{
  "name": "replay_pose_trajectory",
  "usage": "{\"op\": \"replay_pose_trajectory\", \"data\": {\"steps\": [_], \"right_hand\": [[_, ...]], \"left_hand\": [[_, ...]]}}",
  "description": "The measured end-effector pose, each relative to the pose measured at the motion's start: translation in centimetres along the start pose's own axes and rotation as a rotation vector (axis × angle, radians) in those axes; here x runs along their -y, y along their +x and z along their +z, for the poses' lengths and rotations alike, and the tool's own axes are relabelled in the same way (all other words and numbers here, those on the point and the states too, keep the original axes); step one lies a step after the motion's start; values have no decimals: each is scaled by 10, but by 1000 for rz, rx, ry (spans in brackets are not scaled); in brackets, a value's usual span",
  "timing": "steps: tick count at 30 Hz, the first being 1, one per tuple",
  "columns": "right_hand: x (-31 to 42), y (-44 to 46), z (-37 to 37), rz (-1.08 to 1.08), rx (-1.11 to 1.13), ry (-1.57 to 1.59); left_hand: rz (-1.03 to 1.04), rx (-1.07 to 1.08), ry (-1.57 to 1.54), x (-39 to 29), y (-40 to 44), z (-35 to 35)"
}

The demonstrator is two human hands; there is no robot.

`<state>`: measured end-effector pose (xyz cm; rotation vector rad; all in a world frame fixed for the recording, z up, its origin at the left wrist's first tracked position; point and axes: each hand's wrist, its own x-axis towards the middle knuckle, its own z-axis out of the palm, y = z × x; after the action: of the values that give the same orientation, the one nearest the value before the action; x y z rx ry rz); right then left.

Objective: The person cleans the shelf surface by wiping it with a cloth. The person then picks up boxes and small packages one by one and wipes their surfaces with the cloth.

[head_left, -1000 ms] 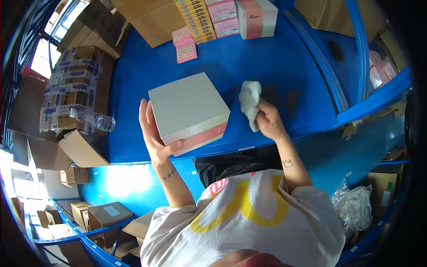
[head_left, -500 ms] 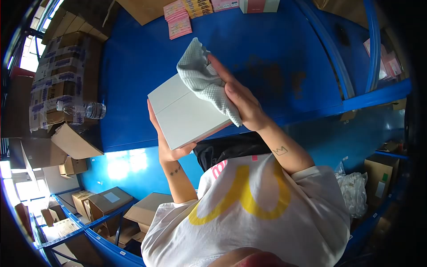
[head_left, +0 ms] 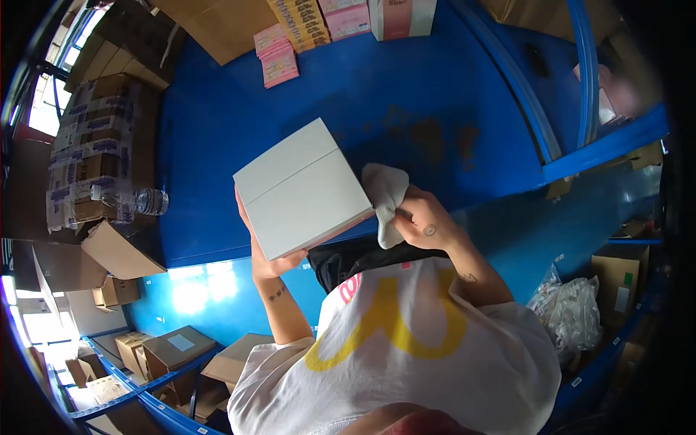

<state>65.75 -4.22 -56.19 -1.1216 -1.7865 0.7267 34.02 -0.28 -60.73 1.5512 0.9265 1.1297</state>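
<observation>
A white box (head_left: pixel 303 192) with a seam across its top face is held tilted above the blue shelf. My left hand (head_left: pixel 270 255) grips it along the left and near edges, with the thumb at the near corner and the other fingers partly hidden behind it. In my right hand (head_left: pixel 426 221) a pale cloth (head_left: pixel 387 192) is bunched between closed fingers. The cloth is by the right side of the box; whether it touches there I cannot tell.
On the blue shelf (head_left: pixel 217 101) lie pink packets (head_left: pixel 278 67), yellow packets (head_left: pixel 301 23) and a pink-and-white box (head_left: pixel 403 18). A plastic bottle (head_left: pixel 148 201) is beside a taped carton (head_left: pixel 98 148) at left. Blue posts (head_left: pixel 507 87) rise at right, and plastic bags (head_left: pixel 569 312) lie lower right.
My right hand with the cloth has moved down and right, off the top of the box to its right side. The top face is now uncovered. My left hand keeps its hold.
</observation>
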Motion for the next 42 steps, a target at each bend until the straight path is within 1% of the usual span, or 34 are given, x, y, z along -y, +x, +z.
{"op": "replay_pose_trajectory", "data": {"steps": [1, 3, 4, 6, 8, 11, 12, 13, 14, 16, 18, 19, 21, 22, 26, 27, 31, 32, 36, 37, 41, 42], "right_hand": [[-3, 0, -6, -50, -35, -5], [-26, 9, -34, 22, 110, -262], [-23, 13, -46, 12, 105, -273], [-12, 21, -68, 223, -154, -504], [-19, 9, -77, 151, -235, -960], [-4, -4, -79, 100, -268, -974], [11, -3, -77, 124, -229, -656], [26, 0, -69, 147, -181, -336], [31, 1, -58, 142, -173, -337], [39, 3, -33, 70, 28, 130], [50, 14, -15, -59, 14, 7], [49, 17, -11, -74, 18, 23], [45, 22, -1, 8, 43, 161], [44, 25, 5, -10, 57, 184], [34, 26, 8, -40, 36, 36], [31, 24, 8, -38, 34, 27], [18, 16, 13, 48, -214, 414], [17, 12, 16, 51, -214, 411], [16, -5, 24, 186, -399, 595], [15, -6, 19, 184, -413, 589], [16, -12, -7, 328, -152, -42], [16, -12, -9, 334, -158, -47]], "left_hand": [[-76, -1, 10, 1, -2, 1], [-51, -8, 3, 3, -4, 1], [-42, -14, 2, 4, -6, 1], [-27, -35, -3, 5, -7, 2], [5, -81, -15, -11, -7, 14], [61, -181, -28, -39, -4, 31], [71, -186, -33, -35, -4, 31], [10, -112, 178, -27, -7, 29], [-60, -37, 391, -17, -13, 26], [-213, 122, 819, -7, -25, 21], [-145, 181, 729, -12, -22, 26], [-148, 167, 746, -9, -22, 27], [-238, 179, 673, 0, -26, 21], [-248, 155, 693, -4, -28, 19], [-105, 56, 445, -23, -12, 35], [-101, 59, 438, -30, -4, 38], [264, -193, -44, -58, 27, 51], [261, -192, -48, -58, 32, 55], [181, -432, -415, -58, 55, 83], [183, -417, -420, -54, 56, 86], [-108, 34, -156, -21, 45, 93], [-110, 43, -160, -22, 44, 95]]}}
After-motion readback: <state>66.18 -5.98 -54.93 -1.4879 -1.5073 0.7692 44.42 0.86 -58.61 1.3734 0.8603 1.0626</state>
